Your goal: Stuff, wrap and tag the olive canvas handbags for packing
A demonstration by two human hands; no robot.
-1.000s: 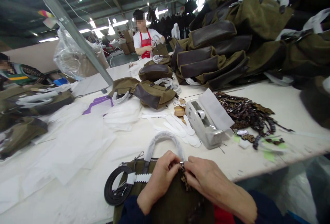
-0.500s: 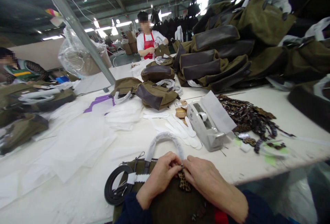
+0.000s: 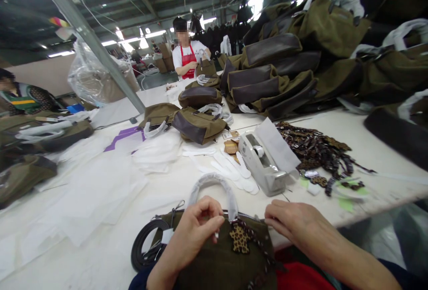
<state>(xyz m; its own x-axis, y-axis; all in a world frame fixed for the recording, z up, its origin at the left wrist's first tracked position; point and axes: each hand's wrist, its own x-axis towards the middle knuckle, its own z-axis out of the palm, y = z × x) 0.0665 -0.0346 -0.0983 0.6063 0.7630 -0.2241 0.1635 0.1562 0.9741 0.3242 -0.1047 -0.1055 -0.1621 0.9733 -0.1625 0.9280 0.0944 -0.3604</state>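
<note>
An olive bag [image 3: 200, 263] lies in front of me, its handle [image 3: 214, 178] wrapped in white material. A leopard-print charm [image 3: 240, 238] hangs at the handle's right base, with a dark beaded strand beside it. My left hand [image 3: 200, 225] is closed above the bag's front, left of the charm; a small white bit shows below its fingertips, too small to name. At the zipper's right end, my right hand [image 3: 290, 218] has its fingers pressed together at the bag's top corner. A coiled black strap [image 3: 136, 241] lies at the bag's left side.
Beyond the bag stands a grey tape dispenser [image 3: 261, 163]. Dark leopard-print straps [image 3: 314, 147] lie to its right. Olive bags [image 3: 261, 80] are piled behind. White sheets [image 3: 83, 192] cover the left tabletop. A person in a red apron [image 3: 189, 60] handles a bag at the far side.
My hands have moved apart from the charm, the right one to the bag's right corner. The charm and beaded strand are now uncovered. The camera view has shifted slightly.
</note>
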